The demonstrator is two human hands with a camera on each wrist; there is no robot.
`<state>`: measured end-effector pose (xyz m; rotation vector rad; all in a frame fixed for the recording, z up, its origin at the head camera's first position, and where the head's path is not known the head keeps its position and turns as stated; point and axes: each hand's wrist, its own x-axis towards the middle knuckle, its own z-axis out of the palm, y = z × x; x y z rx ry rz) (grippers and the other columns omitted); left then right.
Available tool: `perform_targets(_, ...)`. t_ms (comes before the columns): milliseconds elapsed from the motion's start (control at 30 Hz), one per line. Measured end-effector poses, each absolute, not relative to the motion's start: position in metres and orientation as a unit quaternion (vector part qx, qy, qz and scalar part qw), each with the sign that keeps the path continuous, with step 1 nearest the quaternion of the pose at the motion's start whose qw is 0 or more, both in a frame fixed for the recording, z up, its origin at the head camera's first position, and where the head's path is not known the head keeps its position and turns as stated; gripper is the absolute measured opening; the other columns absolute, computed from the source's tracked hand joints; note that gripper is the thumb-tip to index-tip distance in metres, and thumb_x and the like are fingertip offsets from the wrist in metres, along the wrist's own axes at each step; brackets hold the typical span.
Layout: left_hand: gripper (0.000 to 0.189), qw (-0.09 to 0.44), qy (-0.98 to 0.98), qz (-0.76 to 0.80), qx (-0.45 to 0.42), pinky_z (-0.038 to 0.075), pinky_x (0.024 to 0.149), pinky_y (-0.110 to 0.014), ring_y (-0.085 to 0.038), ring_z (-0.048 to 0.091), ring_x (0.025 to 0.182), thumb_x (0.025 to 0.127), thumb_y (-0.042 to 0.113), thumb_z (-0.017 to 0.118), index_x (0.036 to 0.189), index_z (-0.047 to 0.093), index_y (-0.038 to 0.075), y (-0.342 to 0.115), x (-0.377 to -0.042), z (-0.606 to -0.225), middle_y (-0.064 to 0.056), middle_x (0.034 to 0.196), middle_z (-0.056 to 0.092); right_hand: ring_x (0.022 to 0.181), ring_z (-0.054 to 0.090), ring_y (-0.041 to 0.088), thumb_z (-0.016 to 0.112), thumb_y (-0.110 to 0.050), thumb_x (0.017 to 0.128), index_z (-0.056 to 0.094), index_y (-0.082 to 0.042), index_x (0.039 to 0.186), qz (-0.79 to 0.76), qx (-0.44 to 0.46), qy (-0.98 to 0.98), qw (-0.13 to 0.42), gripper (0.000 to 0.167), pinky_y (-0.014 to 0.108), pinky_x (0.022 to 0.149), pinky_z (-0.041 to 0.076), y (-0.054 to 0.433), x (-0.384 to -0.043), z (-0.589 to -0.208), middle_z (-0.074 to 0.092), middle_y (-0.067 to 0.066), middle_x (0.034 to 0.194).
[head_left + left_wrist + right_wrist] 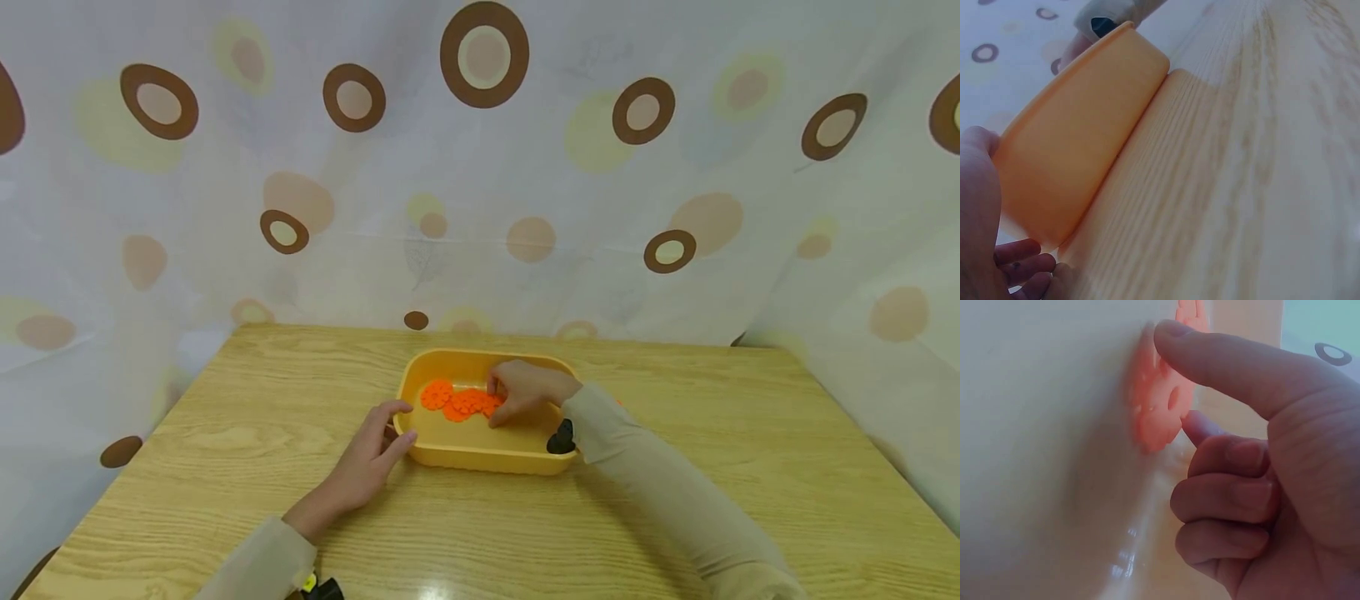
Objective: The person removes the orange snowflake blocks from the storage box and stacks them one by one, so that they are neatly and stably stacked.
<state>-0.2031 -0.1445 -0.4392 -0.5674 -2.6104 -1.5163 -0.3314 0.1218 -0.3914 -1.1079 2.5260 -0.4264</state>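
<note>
In the head view my left hand [366,454] grips the left end of a yellow plastic basin [487,460]. Its thumb lies over the rim, and other fingers curl under the basin [1079,134] in the left wrist view. My right hand [525,387] reaches down inside, thumb and index finger on either side of an orange notched disc [491,403]. The right wrist view shows this disc [1157,422] between thumb and index, with the remaining fingers curled. More orange discs [437,395] lie overlapping on the basin floor, left of the right hand.
The basin stands on a wooden table [465,533]. A patterned cloth [480,275] hangs behind and at the sides. A black device [561,437] sits at the right wrist, over the basin's right end; another black piece [324,590] is by the left sleeve.
</note>
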Motion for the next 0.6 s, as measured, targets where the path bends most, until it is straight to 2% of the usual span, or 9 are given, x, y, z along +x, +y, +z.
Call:
perform_targets(233,0.036,0.059,-0.849,-0.485,-0.203,0.045,0.068,-0.023,-0.013,0.048,0.080,0.101,0.022,0.050,0.129,0.042,0.002,-0.1473,-0.2030,-0.4435,-0.010,0.107,0.047,0.073,0.046,0.010,0.079,-0.028,0.079,0.059,-0.007,0.098,-0.152,-0.391,0.893,0.167,0.035,0.022,0.071,0.040,0.1199,-0.3330,-0.3926,0.055,0.000,0.085)
perform_targets(600,0.035,0.035,-0.855,-0.487,-0.176,0.046,0.073,-0.023,-0.014,0.049,0.084,0.101,0.021,0.051,0.131,0.043,0.006,-0.1459,-0.2044,-0.4419,-0.010,0.110,0.048,0.073,0.044,0.013,0.078,-0.026,0.081,0.057,-0.005,0.103,-0.176,-0.389,0.891,0.155,0.038,0.025,0.071,0.040,0.1212,-0.3278,-0.3837,0.054,0.003,0.088)
